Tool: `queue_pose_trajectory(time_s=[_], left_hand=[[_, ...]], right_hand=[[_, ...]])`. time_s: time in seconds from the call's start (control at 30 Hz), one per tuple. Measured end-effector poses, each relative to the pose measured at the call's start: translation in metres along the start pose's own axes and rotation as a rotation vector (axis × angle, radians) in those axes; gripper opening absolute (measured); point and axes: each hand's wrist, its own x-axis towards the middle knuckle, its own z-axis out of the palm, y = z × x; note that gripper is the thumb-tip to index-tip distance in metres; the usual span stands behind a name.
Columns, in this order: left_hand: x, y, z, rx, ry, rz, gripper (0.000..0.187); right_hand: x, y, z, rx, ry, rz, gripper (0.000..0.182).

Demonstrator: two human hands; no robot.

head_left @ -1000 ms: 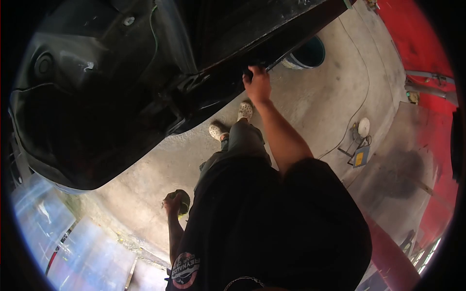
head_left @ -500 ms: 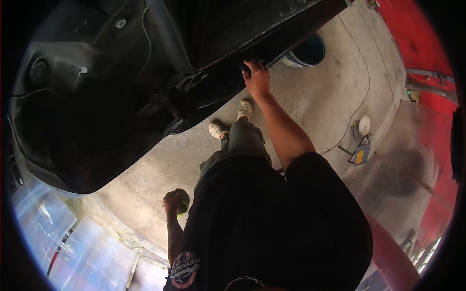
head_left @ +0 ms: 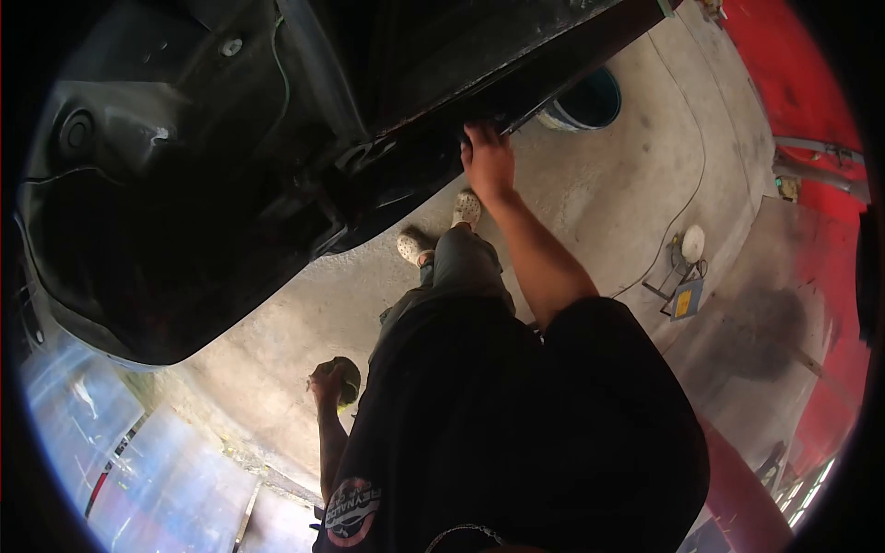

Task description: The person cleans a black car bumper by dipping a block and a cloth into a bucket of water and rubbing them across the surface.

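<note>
A black car body (head_left: pixel 230 212) with a bare, stripped interior fills the upper left of the head view. My right hand (head_left: pixel 489 166) rests on the dark sill (head_left: pixel 406 175) along its near side. Its fingers are curled at the surface, and what lies under them is too dark to make out. Lower left, away from the car, my left hand (head_left: pixel 324 380) hangs beside my leg, closed on a round olive-green object (head_left: pixel 347 382) that could be a pad or a bunched cloth.
Behind the sill, a dark bucket (head_left: pixel 553 116) stands on the concrete floor. A small work light on a stand (head_left: pixel 684 297) sits to the right, its cable crossing the floor. Shiny panels (head_left: pixel 175 479) lie at lower left; a red surface (head_left: pixel 802 83) is at far right.
My right hand has slid slightly back toward me along the sill, its fingers a little more curled. My left hand keeps its hold, almost unmoved.
</note>
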Motion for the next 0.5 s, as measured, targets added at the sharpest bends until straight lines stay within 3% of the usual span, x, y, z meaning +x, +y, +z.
queue_pose_trajectory(time_s=[0.1, 0.3, 0.5], left_hand=[[-0.003, 0.001, 0.004, -0.021, -0.001, -0.015, 0.051], [-0.001, -0.002, 0.010, -0.007, -0.027, -0.009, 0.050], [0.005, 0.007, 0.009, -0.002, 0.006, 0.011, 0.051]], right_hand=[[-0.023, -0.016, -0.014, -0.042, -0.111, 0.057, 0.037], [0.028, -0.006, -0.009, -0.151, -0.113, 0.001, 0.037], [-0.023, -0.023, -0.018, -0.050, -0.074, 0.019, 0.033]])
